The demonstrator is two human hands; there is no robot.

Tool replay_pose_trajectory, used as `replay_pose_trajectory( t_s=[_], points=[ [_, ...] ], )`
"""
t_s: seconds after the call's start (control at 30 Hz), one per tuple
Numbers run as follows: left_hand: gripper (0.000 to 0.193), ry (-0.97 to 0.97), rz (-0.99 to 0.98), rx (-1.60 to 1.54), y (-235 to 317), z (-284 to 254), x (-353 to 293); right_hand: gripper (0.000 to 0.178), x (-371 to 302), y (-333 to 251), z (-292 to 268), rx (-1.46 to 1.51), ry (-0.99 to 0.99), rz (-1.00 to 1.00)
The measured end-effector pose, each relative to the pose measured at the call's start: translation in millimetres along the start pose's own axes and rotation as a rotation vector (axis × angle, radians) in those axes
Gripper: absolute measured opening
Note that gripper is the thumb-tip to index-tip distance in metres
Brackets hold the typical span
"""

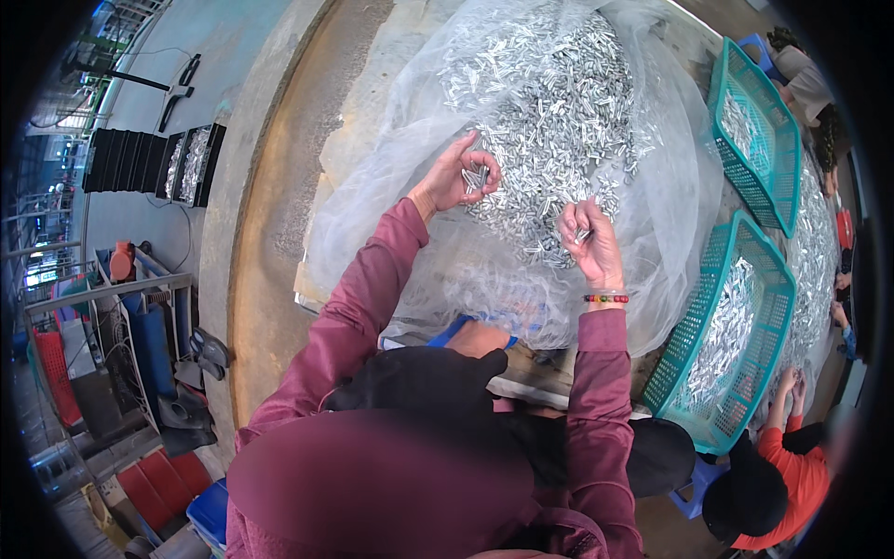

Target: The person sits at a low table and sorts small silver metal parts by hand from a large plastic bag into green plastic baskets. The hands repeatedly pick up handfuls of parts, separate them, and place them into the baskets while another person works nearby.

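Note:
A large heap of small, shiny silver metal pieces (559,112) lies on a sheet of white netting (368,200) spread over the table. My left hand (452,177) is above the heap's left edge, palm turned up, its fingers curled round several of the metal pieces. Over the near right side of the heap is my right hand (596,250), with a beaded bracelet on the wrist. Its fingers are bent toward the palm, and a bit of silver shows between them; the rest of its hold is hidden.
Two teal plastic baskets (712,326) with more silver pieces stand to the right. Beyond them a co-worker in an orange top (796,475) works at another heap (815,270). Black trays (130,160) stand at far left, above a metal rack (112,289).

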State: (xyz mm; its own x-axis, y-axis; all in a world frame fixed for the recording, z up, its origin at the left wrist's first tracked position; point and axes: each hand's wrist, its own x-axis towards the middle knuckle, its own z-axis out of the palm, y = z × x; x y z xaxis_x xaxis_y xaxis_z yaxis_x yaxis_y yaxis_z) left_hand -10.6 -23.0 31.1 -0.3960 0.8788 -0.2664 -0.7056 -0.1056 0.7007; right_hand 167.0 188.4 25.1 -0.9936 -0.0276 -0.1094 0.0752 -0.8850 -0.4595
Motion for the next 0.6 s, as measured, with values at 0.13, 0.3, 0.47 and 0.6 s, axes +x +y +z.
replay_pose_trajectory(
  t_s=[0.13,0.3,0.47,0.6],
  points=[
    [0.034,0.205,-0.18,0.283,-8,-18,20,0.031,2,0,-24,-0.354,0.338,0.147],
    [0.025,0.291,0.059,1.796,-55,-28,30,0.034,26,28,-42,-1.639,0.651,-0.024],
    [0.024,0.365,0.046,1.783,-60,-27,34,0.033,49,53,-41,-2.027,0.66,0.109],
    [0.017,0.314,-0.05,0.904,-28,-23,24,0.025,55,39,-32,-1.594,0.55,-0.035]
  ],
)
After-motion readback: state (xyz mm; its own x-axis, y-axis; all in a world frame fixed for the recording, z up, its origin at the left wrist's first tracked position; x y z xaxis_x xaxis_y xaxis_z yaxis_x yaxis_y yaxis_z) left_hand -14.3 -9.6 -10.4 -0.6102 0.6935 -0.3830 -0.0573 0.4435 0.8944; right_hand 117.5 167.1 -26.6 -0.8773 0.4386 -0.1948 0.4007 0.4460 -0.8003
